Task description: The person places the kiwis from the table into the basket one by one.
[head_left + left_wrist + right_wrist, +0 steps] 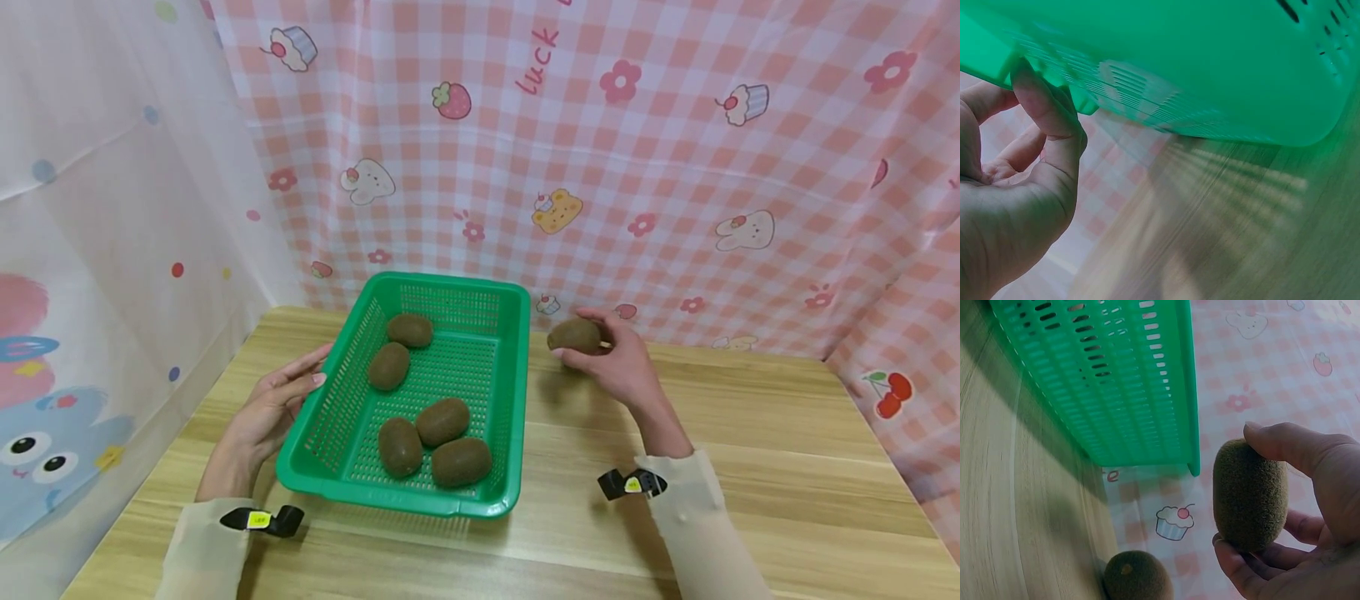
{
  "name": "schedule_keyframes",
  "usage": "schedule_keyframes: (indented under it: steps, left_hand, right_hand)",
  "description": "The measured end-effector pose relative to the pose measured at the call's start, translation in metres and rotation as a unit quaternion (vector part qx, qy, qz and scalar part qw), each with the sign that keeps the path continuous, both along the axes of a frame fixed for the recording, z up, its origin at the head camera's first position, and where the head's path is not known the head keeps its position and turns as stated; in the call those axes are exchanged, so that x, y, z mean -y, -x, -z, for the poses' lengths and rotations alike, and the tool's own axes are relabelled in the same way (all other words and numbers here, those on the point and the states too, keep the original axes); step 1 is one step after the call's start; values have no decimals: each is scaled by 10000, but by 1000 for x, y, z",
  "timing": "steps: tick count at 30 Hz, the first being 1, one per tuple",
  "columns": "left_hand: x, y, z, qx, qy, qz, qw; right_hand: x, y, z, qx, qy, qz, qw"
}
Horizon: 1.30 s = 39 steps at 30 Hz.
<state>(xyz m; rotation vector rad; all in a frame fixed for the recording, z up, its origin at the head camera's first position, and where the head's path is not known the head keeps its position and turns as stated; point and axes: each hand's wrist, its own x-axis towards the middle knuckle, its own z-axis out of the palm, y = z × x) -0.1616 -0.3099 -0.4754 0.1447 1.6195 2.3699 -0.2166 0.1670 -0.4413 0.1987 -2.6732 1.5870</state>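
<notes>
A green plastic basket (517,392) stands left of centre on the table, with several brown kiwis (442,422) inside it. My left hand (266,417) holds the basket's left rim, its thumb and fingertips right at the edge. Seen from the left wrist, the left thumb (1038,103) is bent up against the underside of that rim. To the basket's right, my right hand (618,362) grips a single kiwi (1250,495) between thumb and fingers. Below that held fruit in the right wrist view lies another kiwi (1138,576), hidden in the head view.
The wooden table (757,467) runs beneath both arms. A pink checked curtain (510,158) hangs along its back edge, and a white printed curtain (142,208) hangs on the left. A black strap with a small device sits on each sleeve.
</notes>
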Motion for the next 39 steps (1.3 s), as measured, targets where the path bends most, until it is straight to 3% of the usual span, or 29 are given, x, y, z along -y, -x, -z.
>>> schedule_keyframes:
  steps: [29, 39]
  left_hand:
    - [-1, 1, -2, 67, -119, 18, 9999]
    - [0, -1, -2, 48, -80, 2, 10000]
  right_hand:
    - [26, -18, -16, -288, 189, -484, 9982]
    - [40, -20, -28, -265, 244, -899, 9953]
